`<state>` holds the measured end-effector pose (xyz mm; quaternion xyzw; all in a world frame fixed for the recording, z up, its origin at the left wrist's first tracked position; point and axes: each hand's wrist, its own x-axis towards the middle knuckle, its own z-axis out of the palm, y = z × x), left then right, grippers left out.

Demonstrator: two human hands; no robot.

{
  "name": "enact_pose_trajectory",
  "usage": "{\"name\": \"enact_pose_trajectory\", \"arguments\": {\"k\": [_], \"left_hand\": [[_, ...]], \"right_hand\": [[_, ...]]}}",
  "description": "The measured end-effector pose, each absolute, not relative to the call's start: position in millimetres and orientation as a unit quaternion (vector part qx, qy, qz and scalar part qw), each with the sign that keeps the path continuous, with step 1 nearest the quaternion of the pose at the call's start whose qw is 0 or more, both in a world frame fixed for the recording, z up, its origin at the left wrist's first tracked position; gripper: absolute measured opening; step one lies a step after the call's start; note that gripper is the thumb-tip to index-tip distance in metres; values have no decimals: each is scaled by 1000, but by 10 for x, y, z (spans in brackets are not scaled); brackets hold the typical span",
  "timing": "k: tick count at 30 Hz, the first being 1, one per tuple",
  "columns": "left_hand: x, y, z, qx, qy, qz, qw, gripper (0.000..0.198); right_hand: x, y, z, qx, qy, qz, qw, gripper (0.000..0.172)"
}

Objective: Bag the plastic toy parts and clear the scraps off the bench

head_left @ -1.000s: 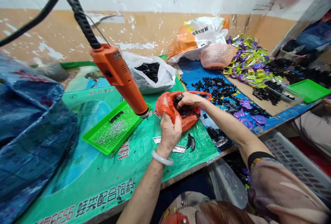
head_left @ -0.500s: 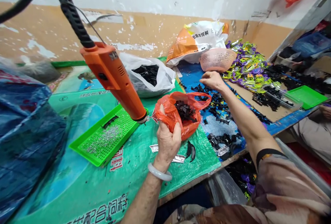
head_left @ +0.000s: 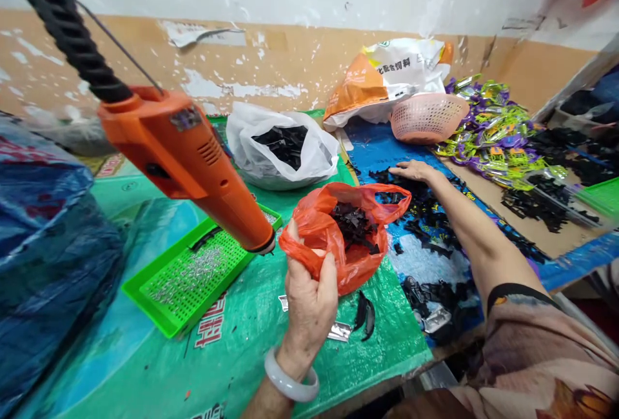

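Note:
My left hand point(head_left: 312, 290) is closed on the near left edge of a red plastic bag point(head_left: 329, 238). Small black plastic parts point(head_left: 355, 224) lie inside the bag's open mouth. To the right, my right hand point(head_left: 411, 171) rests palm down with its fingers stretched over loose black parts point(head_left: 425, 213) on the blue sheet. Nothing shows gripped in it, though its palm is hidden. An orange power screwdriver point(head_left: 193, 171) hangs at the left, its tip close to the red bag.
Under the screwdriver lies a green tray point(head_left: 181, 316) of small screws. Behind stand a white bag point(head_left: 242, 148) of black parts and a pink basket point(head_left: 428, 119). A pile of green and purple packets point(head_left: 498, 129) is at the right, a blue bag point(head_left: 43, 264) at the left.
My right hand has come down onto the black parts and its fingers have spread flatter. The red bag sits a little lower in view, still in my left hand. The camera view has shifted.

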<state>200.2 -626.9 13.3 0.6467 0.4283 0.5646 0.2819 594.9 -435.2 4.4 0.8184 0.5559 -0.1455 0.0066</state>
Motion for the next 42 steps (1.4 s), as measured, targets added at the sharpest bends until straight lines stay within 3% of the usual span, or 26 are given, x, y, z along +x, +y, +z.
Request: {"name": "enact_pose_trajectory", "arguments": {"k": [7,14,20,25,30,33,37,42], "left_hand": [[2039,-6297,227,621,430,589,289,75],[2025,-6306,299,626,409,603,276,72],[2011,-6307,286,649,395,586,281,73],[2002,-6298,244,650,392,577,302,75],[2008,-6312,255,672,378,562,300,72],[2009,-6323,285,688,368,553,291,72],[2002,-6331,312,706,359,545,276,73],[1997,-6345,323,719,350,549,243,75]], "right_hand": [[5397,-4924,113,769,624,-120,66,104],[5376,-5006,60,777,624,-81,23,70],[5316,-5165,-23,771,636,-34,-21,54],[5465,-5225,-45,764,621,-78,-154,46],[5643,-5335,232,724,482,-214,-446,53],[5585,-5496,648,653,436,-295,-545,53],[5171,-5733,1226,588,508,-377,-504,46],[4160,-5704,1219,527,647,-461,-302,38]]}}
